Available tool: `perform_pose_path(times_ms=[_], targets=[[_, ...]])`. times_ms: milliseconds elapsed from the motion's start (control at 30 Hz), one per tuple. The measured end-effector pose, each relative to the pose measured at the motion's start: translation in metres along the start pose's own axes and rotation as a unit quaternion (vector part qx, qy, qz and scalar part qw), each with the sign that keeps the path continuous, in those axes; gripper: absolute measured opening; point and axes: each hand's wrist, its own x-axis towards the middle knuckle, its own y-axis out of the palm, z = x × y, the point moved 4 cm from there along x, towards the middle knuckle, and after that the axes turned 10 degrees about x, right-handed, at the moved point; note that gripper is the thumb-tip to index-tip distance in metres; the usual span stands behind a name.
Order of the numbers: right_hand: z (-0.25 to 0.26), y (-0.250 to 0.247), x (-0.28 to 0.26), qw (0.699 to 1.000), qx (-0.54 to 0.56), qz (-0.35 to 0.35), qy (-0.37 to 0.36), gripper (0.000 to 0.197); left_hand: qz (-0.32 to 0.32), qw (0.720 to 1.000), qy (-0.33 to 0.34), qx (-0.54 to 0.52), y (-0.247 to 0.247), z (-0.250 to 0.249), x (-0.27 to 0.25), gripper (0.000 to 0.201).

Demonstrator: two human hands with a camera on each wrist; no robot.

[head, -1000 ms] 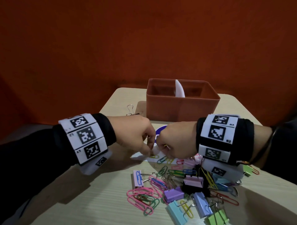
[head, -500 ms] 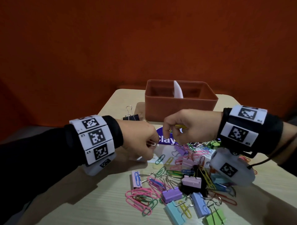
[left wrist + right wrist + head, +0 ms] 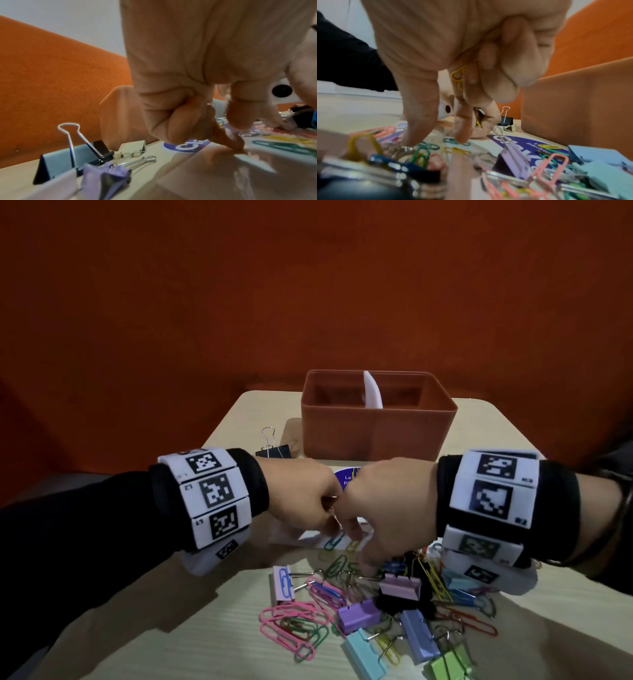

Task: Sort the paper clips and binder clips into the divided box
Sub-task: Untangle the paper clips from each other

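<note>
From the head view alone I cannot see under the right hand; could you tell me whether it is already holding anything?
Observer: Yes. The right wrist view shows a yellow paper clip tucked under the curled fingers of the right hand.
Operator: Thank you. What is its forefinger reaching for?
Observer: Its tip sits at a green paper clip lying on the printed packet; contact is unclear.
Operator: Is the black binder clip by the box alone?
Observer: No. The left wrist view shows a beige binder clip and a purple binder clip beside it.
</note>
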Motion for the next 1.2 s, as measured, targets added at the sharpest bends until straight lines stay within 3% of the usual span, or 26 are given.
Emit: perform_pose_path(times_ms=[100,267,567,667,833,933,1100,1200], targets=[[0.001,0.002,0.005,0.999,-0.039,0.015,0.002,0.032,-0.011,1.0,0.005,0.017,-0.003,-0.004,0.0,0.034],[0.009,0.004,0.008,0.998,-0.048,0.017,-0.023,0.01,-0.034,0.999,0.029,0.021,-0.008,-0.014,-0.002,0.019],[-0.007,-0.002,0.006,0.994,0.105,-0.004,-0.013,0.004,0.022,0.999,0.022,-0.026,0.0,-0.009,-0.002,0.021],[-0.019,-0.012,-0.001,0.986,0.165,-0.034,0.0,0.009,0.04,0.999,0.019,-0.013,0.001,-0.005,-0.002,0.013],[-0.036,-0.019,-0.006,0.975,0.199,-0.086,0.041,0.013,0.057,0.997,0.02,0.04,0.002,-0.005,0.0,0.018],[-0.047,-0.023,-0.006,0.958,0.253,-0.113,0.074,0.02,0.017,0.999,-0.011,0.033,-0.012,-0.002,0.0,0.022],[-0.064,-0.038,0.001,0.908,0.367,-0.181,0.096,0.027,-0.156,0.983,-0.068,-0.065,-0.071,0.021,-0.008,0.02],[-0.077,-0.062,0.01,0.899,0.337,-0.251,0.122,0.023,-0.21,0.97,-0.107,-0.054,-0.096,0.036,-0.004,0.021]])
